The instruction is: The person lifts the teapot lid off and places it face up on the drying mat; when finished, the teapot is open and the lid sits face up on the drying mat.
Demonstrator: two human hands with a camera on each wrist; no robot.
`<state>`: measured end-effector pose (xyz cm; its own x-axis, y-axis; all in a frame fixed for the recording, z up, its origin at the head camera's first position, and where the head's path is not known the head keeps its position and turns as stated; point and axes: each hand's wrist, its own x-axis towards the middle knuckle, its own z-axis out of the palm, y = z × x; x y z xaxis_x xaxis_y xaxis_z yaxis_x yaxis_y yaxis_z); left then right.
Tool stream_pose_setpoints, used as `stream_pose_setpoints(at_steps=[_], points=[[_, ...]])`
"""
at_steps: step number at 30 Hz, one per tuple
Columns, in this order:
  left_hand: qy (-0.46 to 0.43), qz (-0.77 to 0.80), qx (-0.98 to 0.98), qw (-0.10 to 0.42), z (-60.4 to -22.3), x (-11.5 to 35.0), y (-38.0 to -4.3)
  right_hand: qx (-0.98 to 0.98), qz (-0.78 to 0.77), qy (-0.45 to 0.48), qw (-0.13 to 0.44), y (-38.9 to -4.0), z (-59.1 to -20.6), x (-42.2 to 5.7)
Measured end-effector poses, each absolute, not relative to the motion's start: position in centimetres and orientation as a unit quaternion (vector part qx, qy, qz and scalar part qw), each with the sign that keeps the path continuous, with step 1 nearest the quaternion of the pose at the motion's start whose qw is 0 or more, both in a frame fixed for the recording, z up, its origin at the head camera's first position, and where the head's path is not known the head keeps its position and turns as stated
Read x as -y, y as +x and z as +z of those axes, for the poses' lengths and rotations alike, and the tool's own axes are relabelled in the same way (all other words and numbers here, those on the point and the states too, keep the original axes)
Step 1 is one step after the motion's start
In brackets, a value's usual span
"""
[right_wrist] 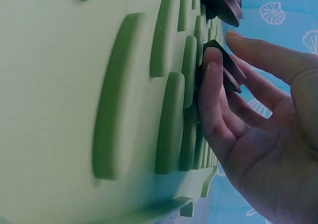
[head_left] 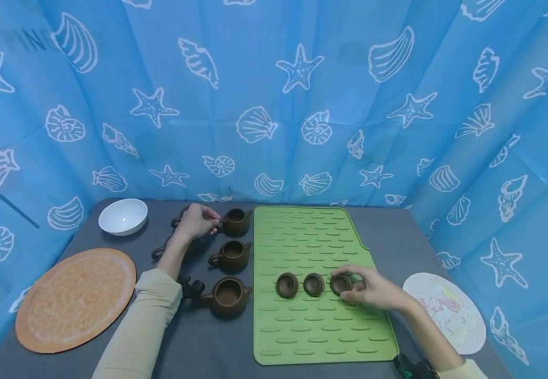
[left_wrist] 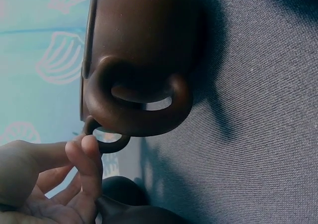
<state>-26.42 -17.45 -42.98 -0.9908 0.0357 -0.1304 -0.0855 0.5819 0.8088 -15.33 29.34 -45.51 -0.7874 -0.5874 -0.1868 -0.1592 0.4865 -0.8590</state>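
My left hand (head_left: 197, 222) pinches the handle of the back brown teapot (head_left: 237, 223) between thumb and fingertips. The left wrist view shows this pinched handle beyond a larger teapot handle (left_wrist: 141, 114). Two more lidless teapots, one in the middle (head_left: 233, 256) and one in front (head_left: 228, 298), stand below it. My right hand (head_left: 370, 287) curls thumb and fingers around the rightmost small brown lid (head_left: 339, 285) on the green mat (head_left: 321, 342). Two similar lids, a middle one (head_left: 314, 285) and a left one (head_left: 287, 285), lie beside it in a row, hollow side up.
Further teapots, partly hidden by my left arm, show a handle (head_left: 158, 253) at the left. A white bowl (head_left: 123, 217) and a round orange mat (head_left: 76, 301) lie at the far left. On the right lies a round white mat with a drawing (head_left: 470, 329). A blue curtain (head_left: 264, 68) hangs behind.
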Motion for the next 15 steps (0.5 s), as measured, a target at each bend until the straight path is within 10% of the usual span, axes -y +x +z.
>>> stream_pose_setpoints(at_steps=[15], points=[[0.025,0.441,-0.892,0.097,-41.3,18.4,-25.9,-0.845,-0.475,-0.219,0.115,-16.5,-44.7,-27.6]])
